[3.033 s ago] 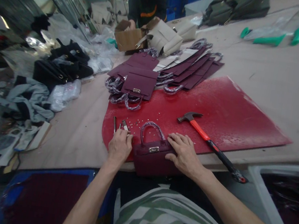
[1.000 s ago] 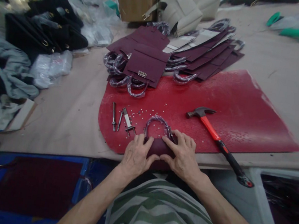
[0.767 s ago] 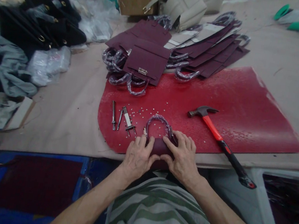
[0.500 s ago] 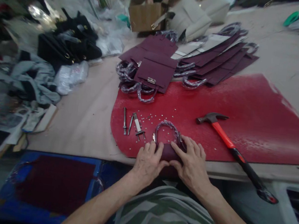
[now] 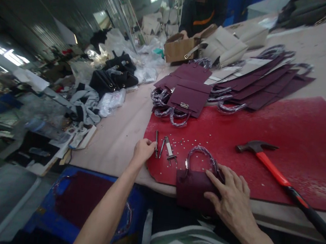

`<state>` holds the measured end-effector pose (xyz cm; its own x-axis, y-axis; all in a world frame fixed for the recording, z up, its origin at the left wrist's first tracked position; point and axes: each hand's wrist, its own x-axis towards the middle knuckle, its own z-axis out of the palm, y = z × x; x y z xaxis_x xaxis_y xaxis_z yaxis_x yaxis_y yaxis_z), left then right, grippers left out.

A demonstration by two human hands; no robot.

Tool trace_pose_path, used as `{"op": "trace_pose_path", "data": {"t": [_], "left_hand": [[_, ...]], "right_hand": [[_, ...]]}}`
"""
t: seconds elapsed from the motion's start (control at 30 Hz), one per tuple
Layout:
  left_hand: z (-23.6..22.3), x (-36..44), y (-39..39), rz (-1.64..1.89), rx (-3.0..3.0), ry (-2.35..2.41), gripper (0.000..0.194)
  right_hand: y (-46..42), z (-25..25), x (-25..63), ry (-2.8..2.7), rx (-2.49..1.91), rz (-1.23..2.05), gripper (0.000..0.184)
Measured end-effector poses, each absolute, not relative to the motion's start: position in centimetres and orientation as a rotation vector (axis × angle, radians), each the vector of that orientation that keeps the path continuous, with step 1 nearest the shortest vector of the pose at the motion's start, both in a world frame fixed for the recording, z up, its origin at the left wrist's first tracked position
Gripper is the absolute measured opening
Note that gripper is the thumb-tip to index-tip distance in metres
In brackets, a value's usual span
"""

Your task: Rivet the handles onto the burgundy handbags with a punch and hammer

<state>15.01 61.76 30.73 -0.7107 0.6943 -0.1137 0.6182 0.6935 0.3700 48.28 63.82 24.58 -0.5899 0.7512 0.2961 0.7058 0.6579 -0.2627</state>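
My right hand [image 5: 232, 199] lies flat, fingers spread, on a small burgundy handbag [image 5: 192, 188] at the near edge of the red mat [image 5: 271, 124]. The bag's plastic-wrapped handle [image 5: 204, 151] arches up onto the mat. Off to the left, my left hand [image 5: 144, 150] has its fingers curled around the lower end of a thin metal punch [image 5: 156, 141]. Two more metal tools [image 5: 168, 151] lie just right of it, among small scattered rivets [image 5: 182, 142].
A red-handled hammer [image 5: 273, 172] lies on the mat to the right. Flat burgundy bag panels [image 5: 190, 95] with wrapped handles pile up behind. Further back are black bags [image 5: 115, 75], a cardboard box [image 5: 178, 50], a beige bag [image 5: 224, 46] and a person [image 5: 203, 11]. A blue bin [image 5: 86, 200] sits below the table edge.
My left hand left the handbag and moved left to the metal tools. My right hand stays on the bag, which now shows more. The view swung up and left.
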Motion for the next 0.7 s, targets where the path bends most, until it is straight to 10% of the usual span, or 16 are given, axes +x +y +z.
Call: {"op": "trace_pose_path", "data": {"t": [0.7], "left_hand": [[30.0, 14.2, 64.8, 0.496, 0.908, 2.482, 0.005]], "right_hand": [[63.2, 26.4, 47.9, -2.497, -1.261, 0.369, 0.053]]}}
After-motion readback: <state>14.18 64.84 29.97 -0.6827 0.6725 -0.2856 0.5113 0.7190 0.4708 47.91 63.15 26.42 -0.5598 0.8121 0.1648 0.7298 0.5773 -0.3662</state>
